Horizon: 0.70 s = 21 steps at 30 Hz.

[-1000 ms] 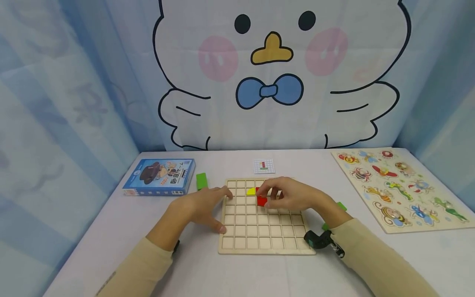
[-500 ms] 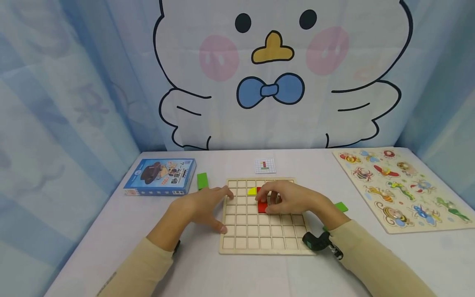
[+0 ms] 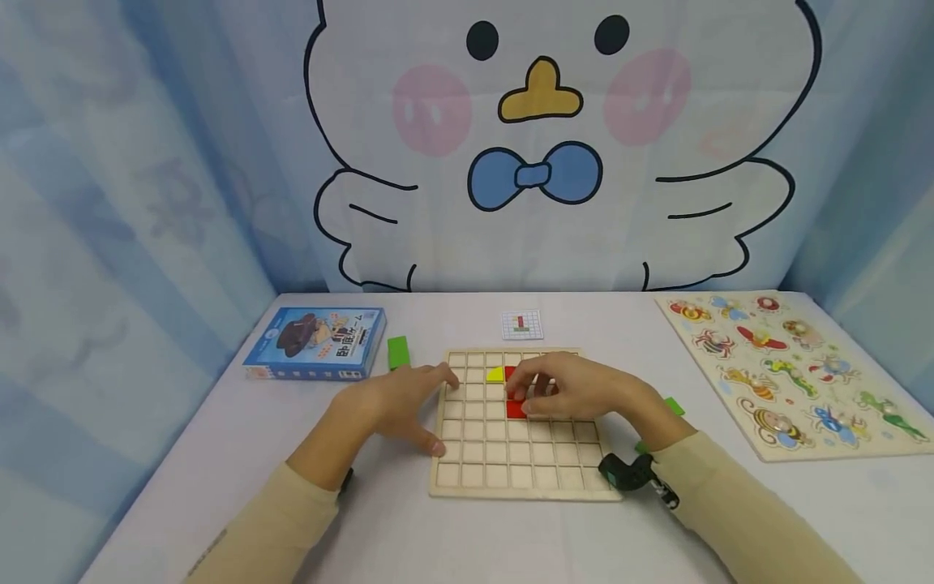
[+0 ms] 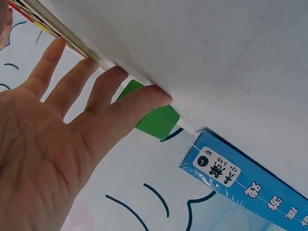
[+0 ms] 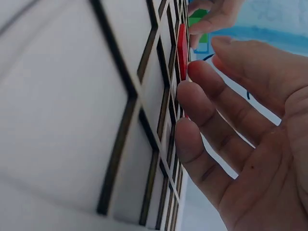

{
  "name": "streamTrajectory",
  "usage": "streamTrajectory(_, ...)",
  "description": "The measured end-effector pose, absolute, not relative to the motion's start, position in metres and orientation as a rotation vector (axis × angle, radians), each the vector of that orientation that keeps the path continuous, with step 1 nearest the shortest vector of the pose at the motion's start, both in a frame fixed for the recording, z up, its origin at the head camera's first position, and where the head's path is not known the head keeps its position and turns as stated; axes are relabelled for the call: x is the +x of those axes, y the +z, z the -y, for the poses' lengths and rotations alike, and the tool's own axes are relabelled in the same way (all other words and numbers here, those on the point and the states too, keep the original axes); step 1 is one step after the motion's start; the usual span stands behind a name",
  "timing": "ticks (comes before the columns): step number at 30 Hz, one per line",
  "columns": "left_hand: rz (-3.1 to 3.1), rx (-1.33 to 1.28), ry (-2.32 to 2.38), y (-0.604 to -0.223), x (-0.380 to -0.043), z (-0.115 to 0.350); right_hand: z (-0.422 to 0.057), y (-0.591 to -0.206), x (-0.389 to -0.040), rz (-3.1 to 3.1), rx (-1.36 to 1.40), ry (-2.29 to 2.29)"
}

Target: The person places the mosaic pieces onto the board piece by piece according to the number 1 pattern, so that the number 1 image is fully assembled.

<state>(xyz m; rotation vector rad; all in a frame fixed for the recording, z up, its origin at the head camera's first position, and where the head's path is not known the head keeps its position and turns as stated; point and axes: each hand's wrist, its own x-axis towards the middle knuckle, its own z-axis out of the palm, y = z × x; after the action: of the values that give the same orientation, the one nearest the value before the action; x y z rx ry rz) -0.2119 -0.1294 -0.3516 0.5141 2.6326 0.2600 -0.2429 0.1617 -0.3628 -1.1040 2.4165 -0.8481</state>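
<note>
A wooden grid board (image 3: 496, 475) lies flat on the table. My left hand (image 3: 390, 405) is spread at its left edge, with fingertips on the upper left squares and the thumb lower down on the rim. A red tile (image 3: 515, 410) lies in the grid, its middle hidden by my right hand (image 3: 576, 385). The right fingers are loosely bent over that tile. In the right wrist view the red tile (image 5: 182, 50) sits at the board's surface, the index fingertip right beside it and the thumb apart. A yellow tile (image 3: 495, 375) lies just left of the red.
A small pattern card (image 3: 521, 325) lies behind the board. At left are a blue game box (image 3: 314, 344) and a green tile (image 3: 398, 353). More green pieces (image 3: 674, 405) lie near the right forearm. An insect puzzle board (image 3: 795, 373) occupies the right side.
The red tile, tilted under the right fingers one second ago, has come down flat into the grid. My right hand has barely shifted; the left keeps its place on the board.
</note>
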Motion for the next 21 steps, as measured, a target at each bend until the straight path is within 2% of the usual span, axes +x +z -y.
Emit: streamTrajectory(21,-2.618,0.457,0.25,-0.35,-0.212,0.128,-0.204,-0.344,-0.23,-2.528,-1.066,-0.88)
